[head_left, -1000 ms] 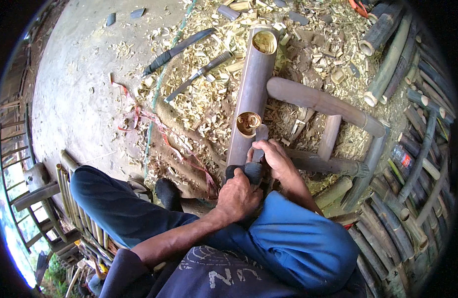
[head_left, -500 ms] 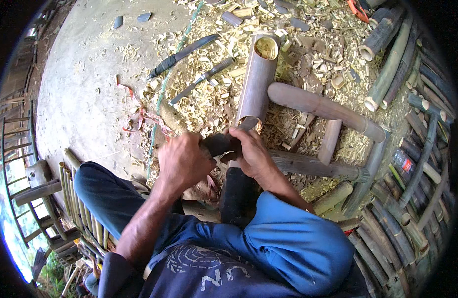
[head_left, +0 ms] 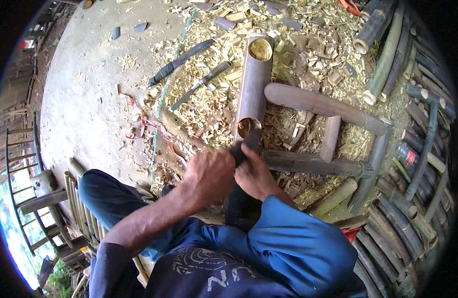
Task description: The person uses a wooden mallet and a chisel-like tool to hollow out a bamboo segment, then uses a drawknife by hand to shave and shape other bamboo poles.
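Note:
A thick bamboo pole [head_left: 249,94] points away from me, with round holes cut in its upper side. Both my hands are at a knife whose dark blade [head_left: 253,136] reaches into the nearer hole. Its black handle [head_left: 237,154] shows between my fists. My left hand [head_left: 206,174] is closed around the handle's near part, mostly hiding it. Closed beside it, my right hand [head_left: 259,176] has its thumb up along the knife close to the blade. The near part of the pole is hidden under my hands.
A bamboo frame [head_left: 323,107] joins the pole's right side. A wrapped-handle machete [head_left: 182,63] and a chisel-like tool [head_left: 201,85] lie left among wood shavings [head_left: 229,52]. Bamboo lengths [head_left: 388,54] are piled at right, near a plastic bottle [head_left: 407,154]. Red-white tape [head_left: 144,121] lies at left.
Both hands have shifted slightly down, the left one also to the right. The knife has turned from lying across the pole to pointing into the nearer hole. The view has shifted a little.

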`<state>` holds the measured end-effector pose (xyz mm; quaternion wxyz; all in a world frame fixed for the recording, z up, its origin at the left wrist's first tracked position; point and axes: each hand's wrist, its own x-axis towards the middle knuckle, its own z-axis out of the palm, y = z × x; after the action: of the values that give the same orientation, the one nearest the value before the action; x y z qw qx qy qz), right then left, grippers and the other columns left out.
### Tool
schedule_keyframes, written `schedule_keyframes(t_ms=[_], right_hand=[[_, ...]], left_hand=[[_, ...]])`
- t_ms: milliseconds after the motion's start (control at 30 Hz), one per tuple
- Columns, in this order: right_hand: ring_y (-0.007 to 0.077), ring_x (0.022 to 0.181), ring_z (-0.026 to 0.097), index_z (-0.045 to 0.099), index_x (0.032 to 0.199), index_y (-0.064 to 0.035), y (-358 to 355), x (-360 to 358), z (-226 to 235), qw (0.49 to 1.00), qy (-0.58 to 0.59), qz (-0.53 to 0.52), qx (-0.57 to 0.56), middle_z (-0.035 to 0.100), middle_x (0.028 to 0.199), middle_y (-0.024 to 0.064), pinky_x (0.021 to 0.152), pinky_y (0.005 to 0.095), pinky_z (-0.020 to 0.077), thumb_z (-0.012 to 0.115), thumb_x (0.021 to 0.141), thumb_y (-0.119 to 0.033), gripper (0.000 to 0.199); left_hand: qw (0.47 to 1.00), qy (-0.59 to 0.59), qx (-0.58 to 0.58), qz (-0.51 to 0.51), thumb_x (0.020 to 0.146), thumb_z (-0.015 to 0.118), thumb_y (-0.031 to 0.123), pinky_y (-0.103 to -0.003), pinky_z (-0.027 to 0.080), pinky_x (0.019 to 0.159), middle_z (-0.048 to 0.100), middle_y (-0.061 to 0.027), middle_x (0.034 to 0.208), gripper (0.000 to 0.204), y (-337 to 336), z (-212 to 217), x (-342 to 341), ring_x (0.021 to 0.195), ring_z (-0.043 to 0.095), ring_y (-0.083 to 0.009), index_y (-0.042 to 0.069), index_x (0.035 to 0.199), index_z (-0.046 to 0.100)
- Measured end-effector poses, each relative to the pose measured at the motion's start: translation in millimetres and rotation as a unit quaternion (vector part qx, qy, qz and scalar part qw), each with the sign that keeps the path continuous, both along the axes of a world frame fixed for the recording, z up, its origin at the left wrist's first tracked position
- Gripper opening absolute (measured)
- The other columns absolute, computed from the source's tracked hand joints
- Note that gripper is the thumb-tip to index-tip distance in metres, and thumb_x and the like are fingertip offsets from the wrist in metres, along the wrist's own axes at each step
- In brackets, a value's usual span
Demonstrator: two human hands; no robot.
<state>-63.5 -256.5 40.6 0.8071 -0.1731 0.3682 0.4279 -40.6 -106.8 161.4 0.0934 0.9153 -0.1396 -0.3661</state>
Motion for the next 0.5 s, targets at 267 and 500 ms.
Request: schedule_keyframes(t_ms=[267,500], right_hand=[[0.0233,0.102,0.064,0.057,0.120,-0.0042,-107,25,15,0.728,-0.381,0.405,-0.402,0.067,0.107,0.0129,0.092,0.0413,0.0512,0.060,0.092,-0.022,0.033],[0.0282,0.100,0.063,0.062,0.110,-0.0042,-101,99,32,0.340,-0.514,0.551,-0.562,0.067,0.100,0.0128,0.090,0.0437,0.0496,0.066,0.085,-0.022,0.031]], left_hand=[[0.901,-0.180,-0.367,-0.143,0.073,0.076,0.013,-0.046,0.057,0.086,0.052,-0.0185,0.126,0.072,-75,-31,31,0.102,0.063,-0.0368,0.010,0.138,0.046],[0.920,-0.103,-0.379,0.013,0.070,0.078,0.008,-0.049,0.046,0.107,0.035,-0.0258,0.147,0.092,-99,-101,57,0.129,0.049,-0.0451,0.025,0.150,0.035]])
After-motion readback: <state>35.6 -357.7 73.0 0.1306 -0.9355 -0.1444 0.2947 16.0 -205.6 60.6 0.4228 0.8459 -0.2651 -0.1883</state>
